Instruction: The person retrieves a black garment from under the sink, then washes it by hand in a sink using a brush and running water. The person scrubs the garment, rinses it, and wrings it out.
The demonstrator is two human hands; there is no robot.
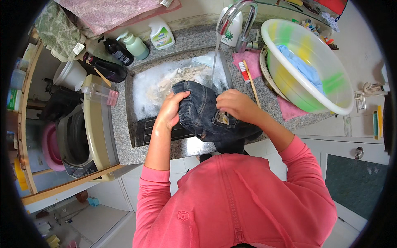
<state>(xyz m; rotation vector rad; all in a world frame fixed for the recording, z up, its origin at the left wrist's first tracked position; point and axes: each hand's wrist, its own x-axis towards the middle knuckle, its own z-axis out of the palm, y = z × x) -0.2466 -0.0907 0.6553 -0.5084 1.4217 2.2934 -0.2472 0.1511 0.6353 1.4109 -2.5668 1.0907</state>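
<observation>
A dark blue pair of denim trousers [198,108] hangs over the front edge of the stone sink [131,130]. My left hand [172,107] grips its gathered waistband, thumb on top. My right hand [237,105] pinches the cloth on the other side, just above a small light patch [222,117]. Beyond the denim, the sink holds white suds [149,80] and soaked cream cloth [183,76], with a pale blue cloth [203,60] at the back. A thin stream of water [214,66] runs from the chrome tap [237,15] into the sink, behind the denim.
At the right, a plastic basin [333,90] holds blue cloth [302,68]. A wooden-handled brush [251,80] lies beside the sink, partly over a pink cloth [256,66]. Pump bottles [136,46] and a white bottle [162,34] line the back left. A washing machine [96,124] stands left.
</observation>
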